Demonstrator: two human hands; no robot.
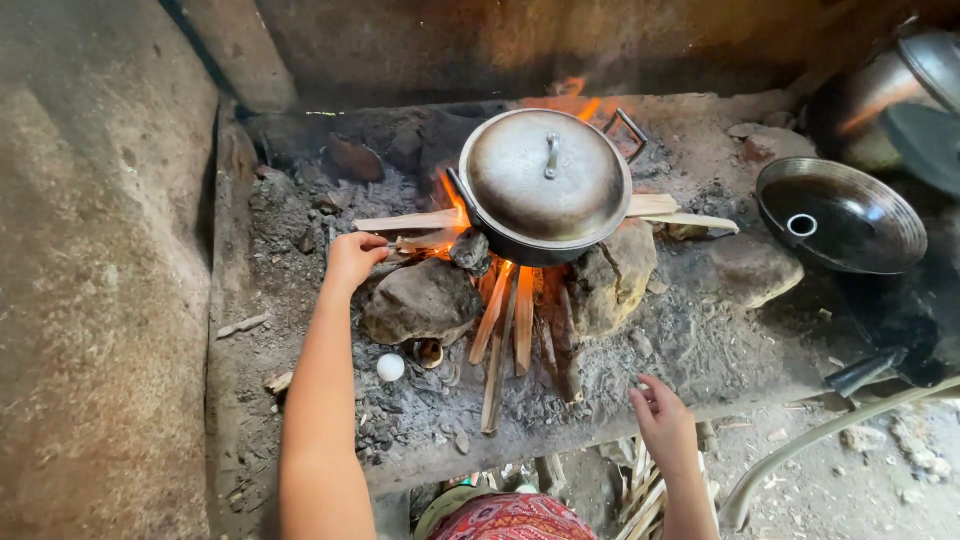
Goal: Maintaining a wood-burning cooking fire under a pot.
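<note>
Hearth: a raised slab of ash and soot set against rough stone walls; its far right corner is lost in shadow, and the ground below shows only at the lower right, strewn with debris. Pot: dark, with a domed metal lid and small knob, resting on three stones over the flames; its body and far handle are largely hidden by the lid. Pan: a dark, round, shallow vessel on the hearth to the right, well apart from the pot. Further metal vessels at the upper right corner are cut off by the frame edge and hard to identify. Firewood: split sticks fanned beneath the pot, tips burning; more sticks lie under the slab's edge, partly hidden by the right arm. Left hand: at the left of the fire, fingers curled around the near end of a stick that runs under the pot. Right hand: above the hearth's front edge, fingers loose and half spread, holding nothing. Egg: a small white ovoid in the ash just left of the front stone; a broken shell lies beside it. Patterned cloth at bottom centre is cut off.
</note>
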